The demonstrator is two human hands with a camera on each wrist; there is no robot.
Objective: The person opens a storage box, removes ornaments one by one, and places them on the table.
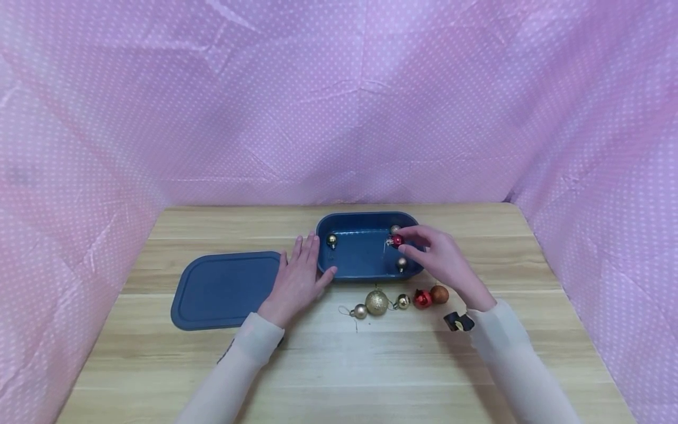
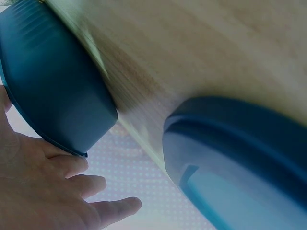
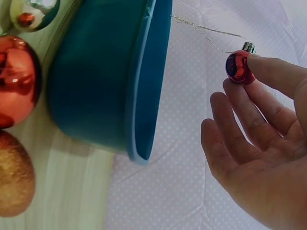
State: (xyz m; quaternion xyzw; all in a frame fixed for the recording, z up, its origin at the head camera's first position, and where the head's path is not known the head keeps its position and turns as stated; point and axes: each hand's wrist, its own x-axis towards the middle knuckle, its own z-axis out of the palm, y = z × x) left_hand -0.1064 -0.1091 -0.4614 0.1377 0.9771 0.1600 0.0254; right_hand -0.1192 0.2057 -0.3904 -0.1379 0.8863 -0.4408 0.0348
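A small shiny red bauble point(image 3: 238, 67) with a silver cap and a thin string is pinched between thumb and fingertips of my right hand point(image 1: 444, 259). That hand hovers over the right end of a dark blue oblong container point(image 1: 360, 277). Inside the container lie a gold bauble point(image 1: 332, 240) at the left and two duller gold ones, one point(image 1: 402, 263) at the front right and one point(image 1: 395, 229) behind the red bauble. My left hand point(image 1: 299, 280) rests against the container's left end, its fingers extended along the rim.
In front of the container sit several baubles: a small gold one point(image 1: 360, 311), a large glittery gold one point(image 1: 376, 302), a shiny gold one point(image 1: 403, 301), a red one point(image 1: 422, 299) and an orange-brown one point(image 1: 439, 294). A blue lid point(image 1: 225, 291) lies flat on the left.
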